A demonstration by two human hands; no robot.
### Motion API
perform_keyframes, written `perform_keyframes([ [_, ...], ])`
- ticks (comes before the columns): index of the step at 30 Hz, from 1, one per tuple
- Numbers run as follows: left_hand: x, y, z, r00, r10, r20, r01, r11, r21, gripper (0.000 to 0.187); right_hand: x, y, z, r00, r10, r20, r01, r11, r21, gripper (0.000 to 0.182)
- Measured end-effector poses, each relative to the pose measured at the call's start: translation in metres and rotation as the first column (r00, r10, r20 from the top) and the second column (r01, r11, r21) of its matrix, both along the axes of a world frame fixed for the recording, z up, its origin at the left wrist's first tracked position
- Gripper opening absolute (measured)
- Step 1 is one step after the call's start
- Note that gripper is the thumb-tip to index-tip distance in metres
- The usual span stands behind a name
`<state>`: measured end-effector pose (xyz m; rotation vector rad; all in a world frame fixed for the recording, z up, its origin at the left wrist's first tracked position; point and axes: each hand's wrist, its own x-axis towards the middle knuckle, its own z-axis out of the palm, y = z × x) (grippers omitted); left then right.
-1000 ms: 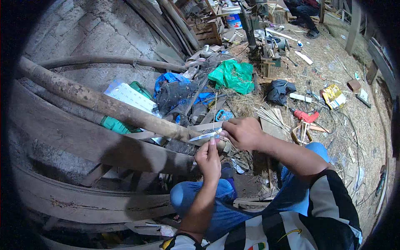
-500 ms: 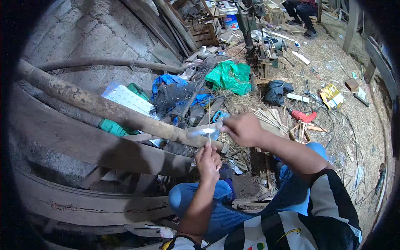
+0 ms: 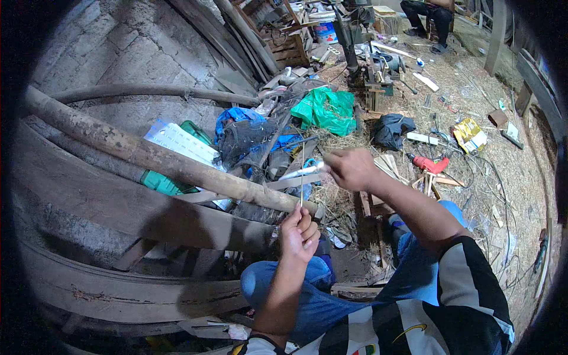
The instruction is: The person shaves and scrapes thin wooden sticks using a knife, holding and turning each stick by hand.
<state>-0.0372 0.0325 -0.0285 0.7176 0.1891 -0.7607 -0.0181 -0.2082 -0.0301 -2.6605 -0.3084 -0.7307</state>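
My left hand (image 3: pixel 300 236) is closed round the lower end of a thin wooden stick (image 3: pixel 302 192), which stands nearly upright above the fingers. My right hand (image 3: pixel 353 170) grips a knife (image 3: pixel 309 170), its bright blade pointing left and slightly blurred. In this view the blade crosses the stick above my left fingers. Beneath the blade, the end of a long round pole (image 3: pixel 248 190) comes close to the stick and my left hand.
Wide planks (image 3: pixel 118 189) run along the left beside the pole. A green plastic bag (image 3: pixel 325 110), a black bag (image 3: pixel 393 130), a red drill (image 3: pixel 429 164) and a yellow packet (image 3: pixel 470 136) lie on the straw-littered ground. A person (image 3: pixel 429 15) sits at the far right.
My right hand and the knife have moved slightly up and to the right. My left hand has turned a little and still holds the stick.
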Motion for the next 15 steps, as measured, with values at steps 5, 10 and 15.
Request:
perform_keyframes([
  [5, -0.007, -0.001, -0.006, 0.999, -0.029, -0.039, 0.03, 0.999, 0.016, 0.029, 0.033, -0.044, -0.023, 0.971, -0.238, -0.032, 0.24, 0.969, 0.063, 0.023],
  [10, -0.01, -0.013, -0.007, 0.996, 0.093, -0.017, -0.092, 0.995, 0.043, 0.029, 0.032, -0.047, -0.007, 0.931, -0.246, -0.269, 0.308, 0.926, 0.22, 0.04],
  [15, 0.008, -0.004, -0.012, 0.942, 0.245, 0.228, -0.264, 0.963, 0.053, 0.027, 0.006, 0.026, -0.025, 0.929, 0.248, -0.273, 0.061, 0.626, 0.778, 0.048],
])
